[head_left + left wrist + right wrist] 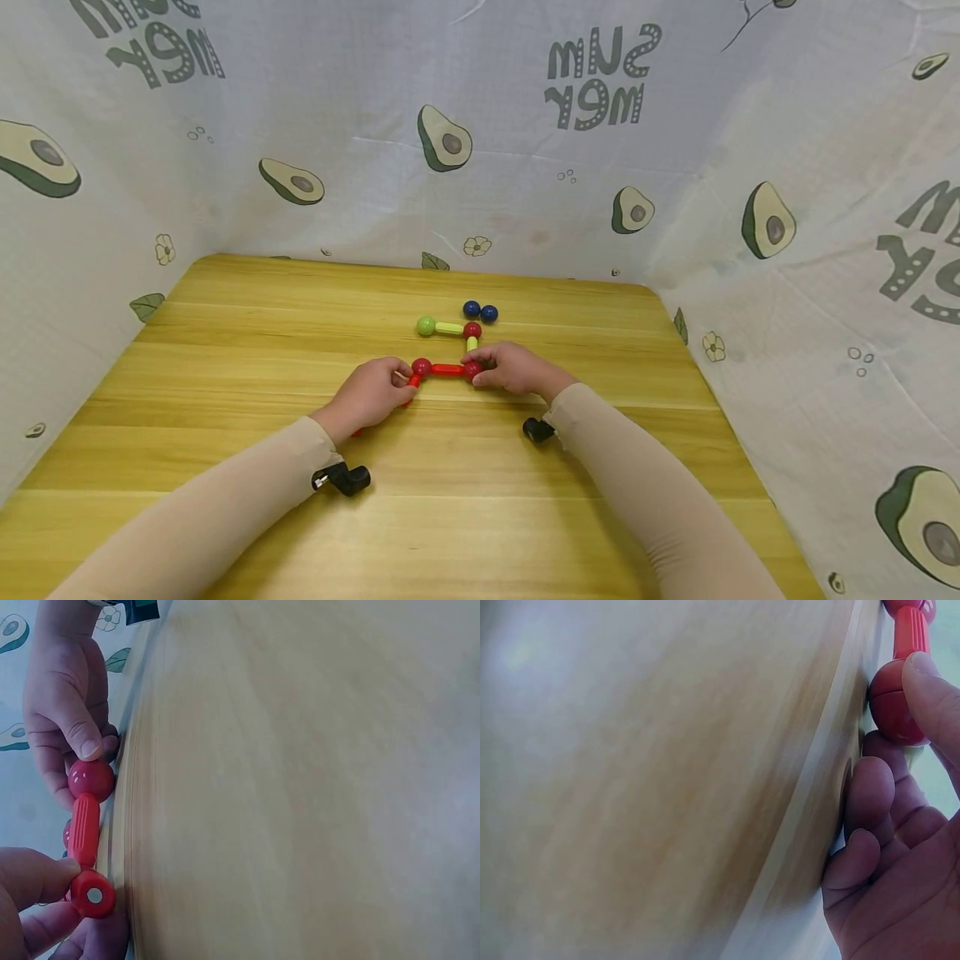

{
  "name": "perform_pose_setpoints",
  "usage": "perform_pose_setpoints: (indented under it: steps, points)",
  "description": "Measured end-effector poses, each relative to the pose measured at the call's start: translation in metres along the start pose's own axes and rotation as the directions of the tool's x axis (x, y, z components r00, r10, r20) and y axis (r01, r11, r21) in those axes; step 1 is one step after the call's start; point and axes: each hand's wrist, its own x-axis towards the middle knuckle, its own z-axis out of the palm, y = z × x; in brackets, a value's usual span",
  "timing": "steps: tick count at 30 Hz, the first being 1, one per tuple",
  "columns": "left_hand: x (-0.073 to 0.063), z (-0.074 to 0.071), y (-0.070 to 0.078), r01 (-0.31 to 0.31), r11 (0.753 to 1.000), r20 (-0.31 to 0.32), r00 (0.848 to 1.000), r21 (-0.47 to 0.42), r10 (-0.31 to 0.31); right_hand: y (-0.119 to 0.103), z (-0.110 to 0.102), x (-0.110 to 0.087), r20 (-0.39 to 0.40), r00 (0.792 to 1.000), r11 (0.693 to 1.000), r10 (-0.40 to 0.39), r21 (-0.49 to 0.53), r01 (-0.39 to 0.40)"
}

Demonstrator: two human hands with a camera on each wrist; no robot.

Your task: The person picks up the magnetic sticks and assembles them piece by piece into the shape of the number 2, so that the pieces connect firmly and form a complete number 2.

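In the head view a chain of magnetic balls and rods lies on the table. My left hand [367,393] pinches a short red rod [413,382] between thumb and finger, and the rod's far end meets a red ball [422,367]. The rod's near end shows a silver magnet tip [94,895] in the left wrist view. A second red rod [447,370] runs from that ball to another red ball [897,705], pinched by my right hand [513,368]. From there a yellow-green rod [472,342] leads back to a third red ball [472,331].
Another yellow-green rod [449,329] joins the third red ball to a green ball [426,326]. Two blue balls [480,312] sit behind the chain. A red piece [357,432] shows partly under the left wrist. Printed cloth [510,208] hangs around the wooden table [420,517].
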Motion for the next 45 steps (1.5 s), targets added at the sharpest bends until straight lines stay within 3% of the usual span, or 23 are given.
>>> perform_pose_setpoints:
  steps: [45]
  points:
    - [0.0062, 0.0013, 0.0033, 0.000, 0.999, 0.026, 1.000, 0.054, -0.001, -0.0008, 0.0008, 0.0006, 0.000, 1.000, 1.000, -0.003, -0.010, 0.003]
